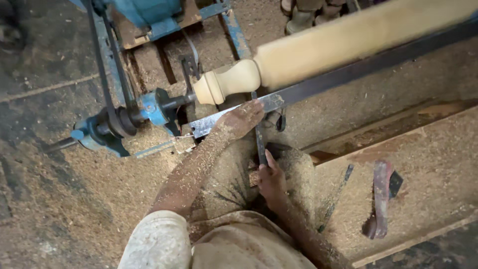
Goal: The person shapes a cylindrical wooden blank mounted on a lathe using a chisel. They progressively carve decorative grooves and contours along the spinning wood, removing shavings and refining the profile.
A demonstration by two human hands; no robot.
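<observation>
Left hand (241, 119) presses the long dark steel chisel (260, 142) onto the flat metal rest (308, 89); right hand (271, 182) clasps its near end. Rigid, probably heavy tool: grip both ends against the pale turned wooden spindle (318, 52).

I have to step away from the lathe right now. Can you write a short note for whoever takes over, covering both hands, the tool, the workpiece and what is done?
Left hand rests on the flat metal tool rest, steadying the chisel near its tip.
Right hand grips the chisel's lower end.
Wooden spindle sits on the blue lathe, looking blurred as if spinning.
Done: a rounded knob is shaped at the spindle's end.
Left: the long section looks plain.
Spare tools lie in sawdust to the right.
</observation>
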